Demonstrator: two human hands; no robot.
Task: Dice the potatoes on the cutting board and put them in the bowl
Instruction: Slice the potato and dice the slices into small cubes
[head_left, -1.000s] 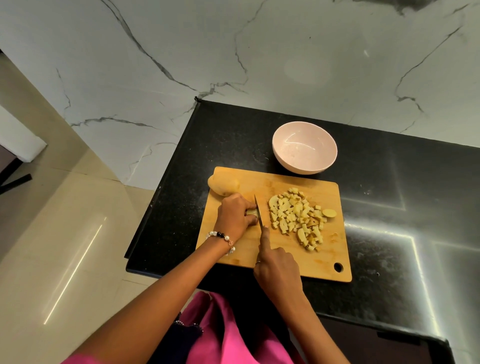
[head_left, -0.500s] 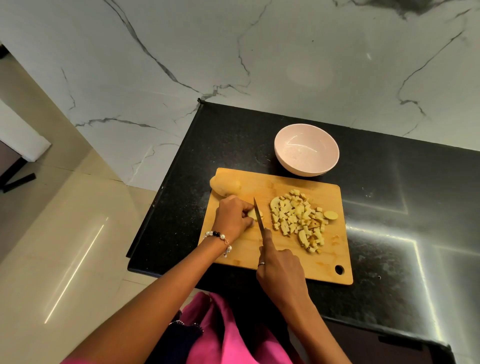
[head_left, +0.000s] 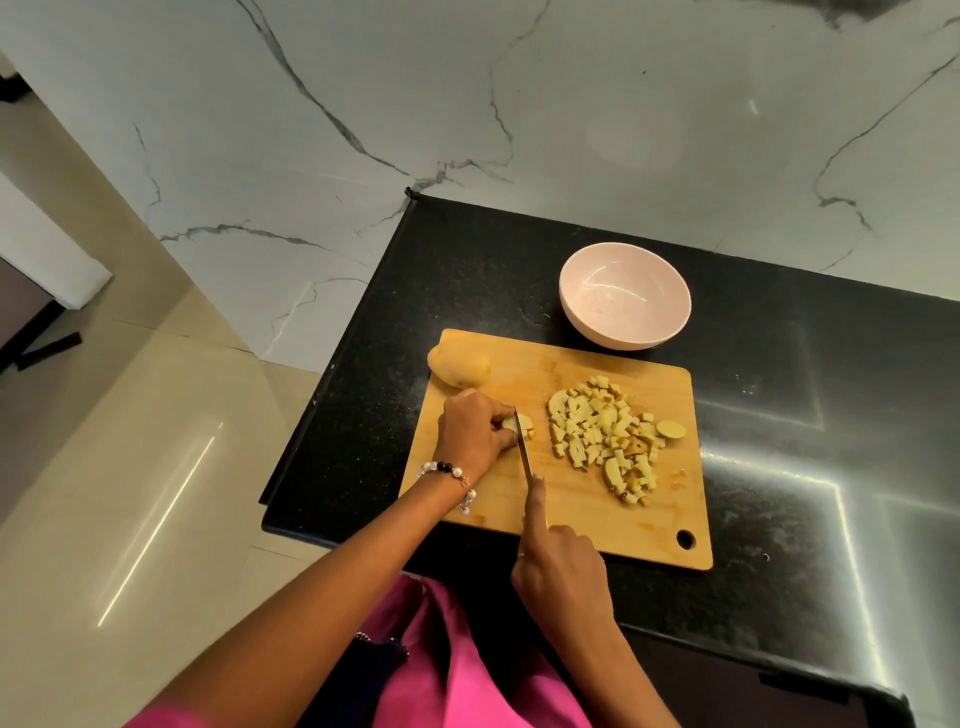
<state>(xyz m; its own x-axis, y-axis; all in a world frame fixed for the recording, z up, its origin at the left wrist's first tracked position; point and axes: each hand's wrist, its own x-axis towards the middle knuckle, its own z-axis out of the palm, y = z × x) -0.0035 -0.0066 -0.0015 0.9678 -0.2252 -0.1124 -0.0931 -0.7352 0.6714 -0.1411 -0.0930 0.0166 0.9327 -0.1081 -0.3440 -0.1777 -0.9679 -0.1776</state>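
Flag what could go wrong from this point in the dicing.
1. The left hand pinches a small potato piece right against the knife; as the piece shrinks, fingertips could get nicked.
2. The whole potato sits at the cutting board corner, partly over the edge near the counter's side, and could roll off.
3. The diced pile spreads toward the board's right edge; moving it to the empty bowl may scatter pieces.

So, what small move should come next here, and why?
Probably press the knife down through the potato piece that the left hand pins; the right hand has the blade on it, and the bowl holds nothing yet.
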